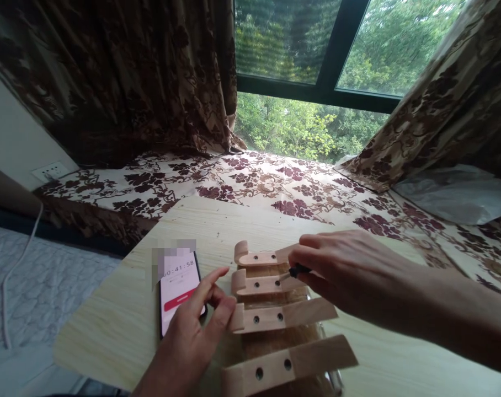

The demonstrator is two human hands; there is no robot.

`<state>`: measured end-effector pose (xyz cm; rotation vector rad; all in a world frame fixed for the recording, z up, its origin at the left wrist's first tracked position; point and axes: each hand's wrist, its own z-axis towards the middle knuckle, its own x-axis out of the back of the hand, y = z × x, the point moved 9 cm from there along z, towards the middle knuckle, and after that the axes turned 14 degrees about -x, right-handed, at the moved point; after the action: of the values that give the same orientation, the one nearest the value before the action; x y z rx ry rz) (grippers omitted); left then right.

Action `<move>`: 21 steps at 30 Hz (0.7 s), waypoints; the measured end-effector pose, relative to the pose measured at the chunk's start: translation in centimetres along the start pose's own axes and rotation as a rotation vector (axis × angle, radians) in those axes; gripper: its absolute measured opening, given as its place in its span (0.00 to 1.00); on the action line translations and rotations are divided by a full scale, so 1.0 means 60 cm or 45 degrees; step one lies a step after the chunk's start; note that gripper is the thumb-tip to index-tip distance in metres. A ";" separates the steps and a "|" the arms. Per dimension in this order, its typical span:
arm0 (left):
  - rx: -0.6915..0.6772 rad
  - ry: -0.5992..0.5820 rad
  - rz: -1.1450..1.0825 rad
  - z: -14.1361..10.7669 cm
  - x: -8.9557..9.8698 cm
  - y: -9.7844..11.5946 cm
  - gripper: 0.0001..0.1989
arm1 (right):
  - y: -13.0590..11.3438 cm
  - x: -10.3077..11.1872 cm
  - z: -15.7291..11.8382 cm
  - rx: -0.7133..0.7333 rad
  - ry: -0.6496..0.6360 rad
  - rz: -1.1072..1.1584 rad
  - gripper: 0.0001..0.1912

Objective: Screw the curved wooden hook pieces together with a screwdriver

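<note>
Several curved light-wood strips (270, 318) lie across a brown, plastic-wrapped block (259, 346), each with two dark round screw or hole spots. My right hand (331, 259) reaches over from the right, its fingers closed round a small black-handled screwdriver (298, 271). The tool's thin tip points at the right-hand spot of the second strip from the back (267, 285); whether it touches is too small to tell. On the left side, my left hand (196, 322) has its index finger stretched out and its thumb at the end of the third strip, fingers apart and holding nothing.
A phone (179, 286) showing a timer lies on the pale wooden table (130, 298), left of the strips and partly behind my left hand. Beyond the table are a flowered window seat (250, 176), curtains and a window. A translucent plastic bag (457, 193) rests at right.
</note>
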<state>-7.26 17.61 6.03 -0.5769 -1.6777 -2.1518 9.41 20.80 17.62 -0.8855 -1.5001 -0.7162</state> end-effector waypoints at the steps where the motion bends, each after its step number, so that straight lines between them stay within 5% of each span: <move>1: 0.011 -0.025 -0.020 0.003 -0.003 -0.002 0.24 | -0.001 -0.001 0.002 0.004 -0.006 0.005 0.08; 10: 0.124 -0.147 -0.153 0.007 -0.014 -0.026 0.23 | -0.027 -0.004 -0.002 0.222 -0.072 0.063 0.09; 16: 0.106 -0.199 -0.264 0.013 -0.033 -0.016 0.22 | -0.068 0.003 0.008 0.364 0.026 -0.062 0.08; 18: 0.097 -0.198 -0.286 0.014 -0.039 -0.012 0.22 | -0.069 0.002 0.020 0.326 0.074 -0.088 0.08; 21: 0.113 -0.130 -0.297 0.014 -0.039 -0.009 0.22 | -0.037 -0.009 0.042 0.036 0.045 -0.125 0.07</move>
<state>-5.44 18.62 4.53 -0.4941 -1.9720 -2.2234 6.20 21.73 16.90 -0.7785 -1.5271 -0.7767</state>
